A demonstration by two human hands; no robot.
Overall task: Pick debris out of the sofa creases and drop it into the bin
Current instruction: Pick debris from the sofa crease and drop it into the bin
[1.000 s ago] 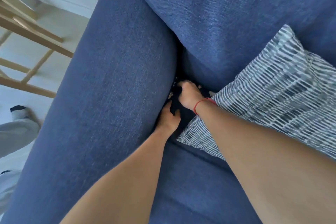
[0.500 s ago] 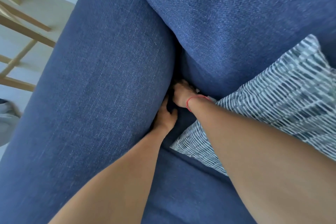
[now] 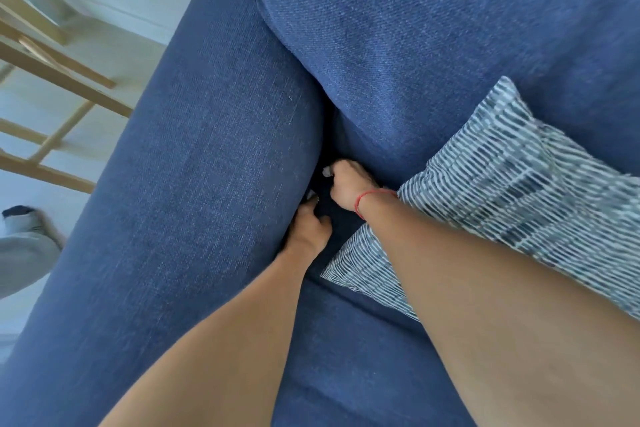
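Both my hands are down in the dark crease between the blue sofa's armrest (image 3: 194,204) and its seat cushion (image 3: 349,357). My right hand (image 3: 348,185), with a red string at the wrist, is curled into a loose fist and pinches a small white scrap of debris (image 3: 326,171) at its fingertips. My left hand (image 3: 308,225) presses against the armrest side of the crease, its fingertips tucked in next to another pale bit (image 3: 311,197). No bin is in view.
A blue-and-white striped pillow (image 3: 502,191) lies on the seat against my right forearm. The back cushion (image 3: 415,45) rises above the crease. A wooden frame (image 3: 52,87) and grey cloth (image 3: 24,250) are on the floor to the left.
My right hand has lifted slightly out of the crease, and a white scrap now shows at its fingertips. My left hand stays pressed against the armrest. The camera view shifted a little.
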